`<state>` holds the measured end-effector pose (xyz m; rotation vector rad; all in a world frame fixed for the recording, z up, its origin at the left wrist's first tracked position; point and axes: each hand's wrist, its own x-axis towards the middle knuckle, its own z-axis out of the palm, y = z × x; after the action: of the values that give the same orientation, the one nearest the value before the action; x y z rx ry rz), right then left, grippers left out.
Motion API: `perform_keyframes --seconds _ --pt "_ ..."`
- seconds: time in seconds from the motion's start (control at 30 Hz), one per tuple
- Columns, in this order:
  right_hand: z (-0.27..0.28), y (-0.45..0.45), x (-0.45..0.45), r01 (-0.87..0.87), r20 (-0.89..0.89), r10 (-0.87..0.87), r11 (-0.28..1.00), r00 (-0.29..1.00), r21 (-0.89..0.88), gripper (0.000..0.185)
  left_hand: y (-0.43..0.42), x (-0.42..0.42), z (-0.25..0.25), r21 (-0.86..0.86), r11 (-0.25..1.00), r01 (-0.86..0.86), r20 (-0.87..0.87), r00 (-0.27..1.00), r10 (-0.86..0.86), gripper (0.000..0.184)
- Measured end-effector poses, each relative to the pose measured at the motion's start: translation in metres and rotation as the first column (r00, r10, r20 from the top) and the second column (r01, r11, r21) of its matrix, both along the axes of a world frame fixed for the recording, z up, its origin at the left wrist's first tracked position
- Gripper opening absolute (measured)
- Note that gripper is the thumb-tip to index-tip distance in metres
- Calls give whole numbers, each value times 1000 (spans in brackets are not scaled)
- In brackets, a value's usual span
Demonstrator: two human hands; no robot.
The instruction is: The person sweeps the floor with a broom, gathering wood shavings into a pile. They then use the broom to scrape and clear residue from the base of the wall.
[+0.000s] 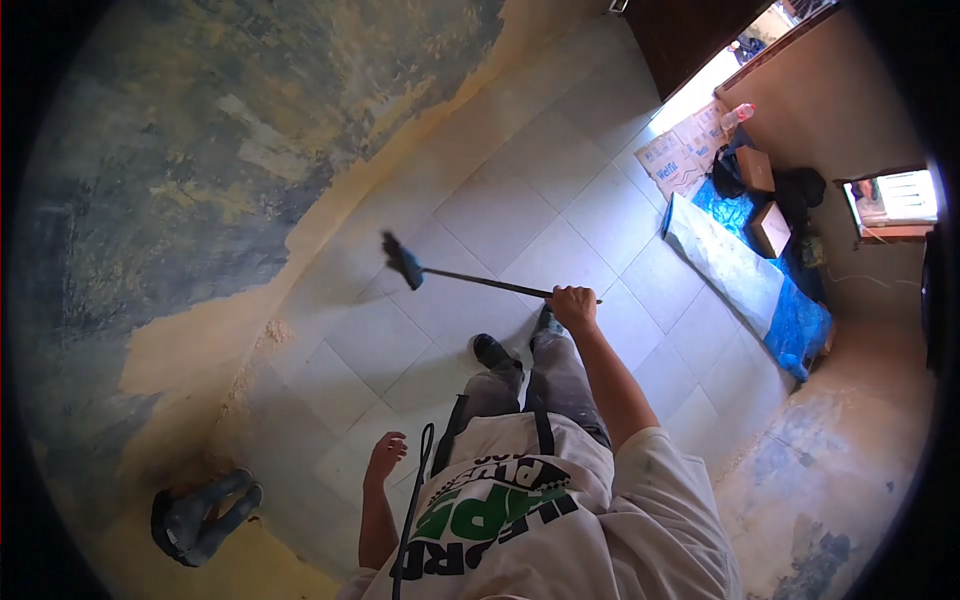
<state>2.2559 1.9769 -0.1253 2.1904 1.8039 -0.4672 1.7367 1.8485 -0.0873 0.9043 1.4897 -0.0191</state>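
Observation:
My right hand (pixel 573 307) is wrapped round the dark handle of a broom (pixel 480 282), close to the handle's end. From there the handle runs left to a blue head with dark bristles. The head is near the left wall, over the pale tiled floor (pixel 545 235); whether it touches the tiles I cannot tell. My left hand (pixel 387 455) hangs low at my left side, holding nothing, with its fingers loosely bent and apart. Both my shoes stand on the tiles below the broom handle.
Crumbled debris (pixel 275 335) lies along the patchy left wall (pixel 200 200). At right are flattened cardboard (pixel 680 155), a plastic bottle (pixel 738 116), boxes (pixel 770 230) and a blue tarp (pixel 795 335). A dark door (pixel 690 40) is at the top. Bluish-grey items (pixel 205 515) lie lower left.

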Motion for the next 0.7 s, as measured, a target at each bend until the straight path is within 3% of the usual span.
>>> perform_keyframes --seconds 0.2,0.27,0.37,0.47,0.57,0.67,0.7 --pt "33 -55 82 17 176 -7 998 984 -60 36 20 1 -8 39 999 -28 -9 1000 29 18" --pt "50 -77 128 110 244 -74 984 967 -141 36 18 0 -23 5 998 -64 -3 998 65 17" --pt "85 -95 195 319 394 -243 937 886 -142 42 19 7 -34 -39 996 -77 18 997 77 16" --pt "109 -96 257 410 540 -290 905 790 -114 42 25 21 -32 -77 994 -73 -3 997 73 15" --pt "96 -80 317 470 585 -306 870 751 -148 38 37 40 -28 -96 992 -77 -37 997 73 16" --pt "44 -42 350 438 596 -261 882 759 -172 35 49 63 -25 -115 984 -137 -52 990 132 16" --pt "28 -24 346 360 589 -191 915 785 -183 18 59 80 -13 -143 977 -157 -38 988 153 16"
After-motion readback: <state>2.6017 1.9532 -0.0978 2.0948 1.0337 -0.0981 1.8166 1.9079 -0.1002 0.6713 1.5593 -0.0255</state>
